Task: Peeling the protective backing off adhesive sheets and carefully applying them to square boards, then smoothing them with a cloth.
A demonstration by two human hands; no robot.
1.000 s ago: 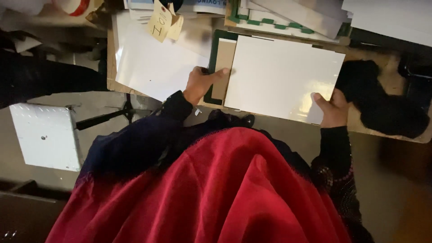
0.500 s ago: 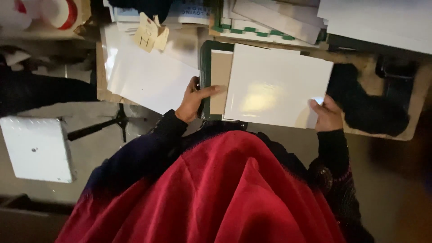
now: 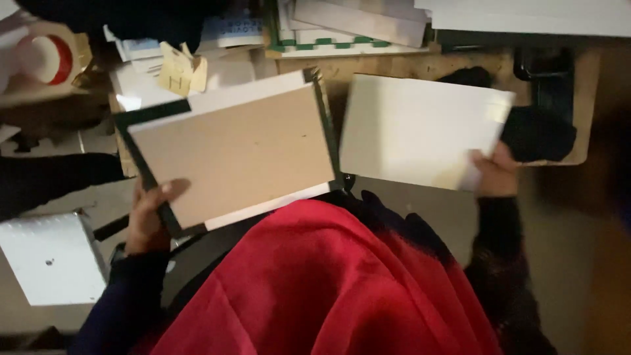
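My left hand point(image 3: 148, 217) grips the lower left corner of a brown cardboard board point(image 3: 230, 151) that lies on a dark green backing with white sheet edges showing. The board is tilted and lifted toward the left, over the desk's front edge. My right hand point(image 3: 496, 174) holds the lower right corner of a white sheet point(image 3: 417, 131), held apart on the right over the wooden desk point(image 3: 394, 66). A red cloth point(image 3: 315, 289) over my lap covers the bottom of the view.
White boards and green-checked sheets point(image 3: 348, 29) are stacked at the back. Yellow paper notes point(image 3: 179, 71) and a tape roll point(image 3: 46, 59) lie at the back left. A black object point(image 3: 539, 128) sits at the right. A white perforated panel point(image 3: 46, 260) lies low left.
The stack has been split: my left hand pulled the cardboard board with its green backing to the left, while my right hand kept the white sheet on the right.
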